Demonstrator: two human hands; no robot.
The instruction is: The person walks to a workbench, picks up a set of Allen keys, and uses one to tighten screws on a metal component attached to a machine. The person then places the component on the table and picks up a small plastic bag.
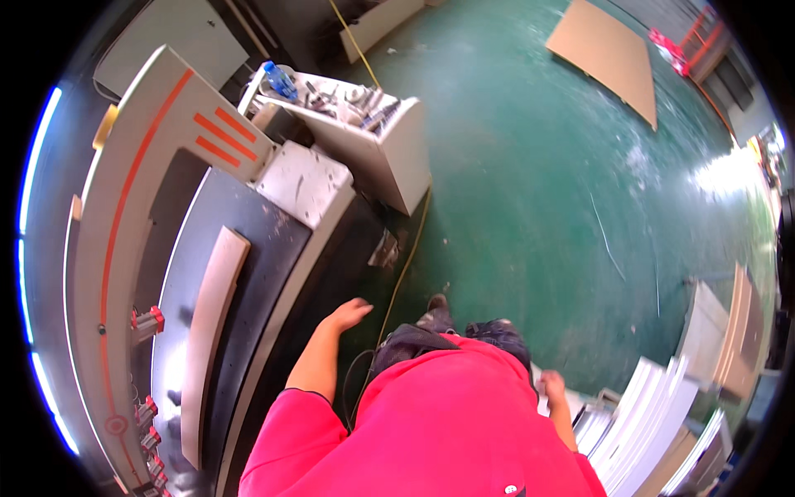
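My left hand (352, 313) hangs beside the front edge of a long machine, fingers loosely curled together and nothing seen in them. On the right side of my body, my right hand (551, 384) is held low with its fingers bent in; no object shows in it. It is nearest to a stack of white panels (642, 418). A long wood-coloured board (214, 331) lies on the dark bed of the machine (269, 282), left of my left hand and apart from it.
The machine's white beam with orange stripes (124, 190) runs along the left. Ahead stands a white cabinet (406, 157) topped with tools and a blue-capped bottle (280, 81). A yellow hose (407, 265) crosses the green floor (513, 207). A brown sheet (604, 58) lies farther off.
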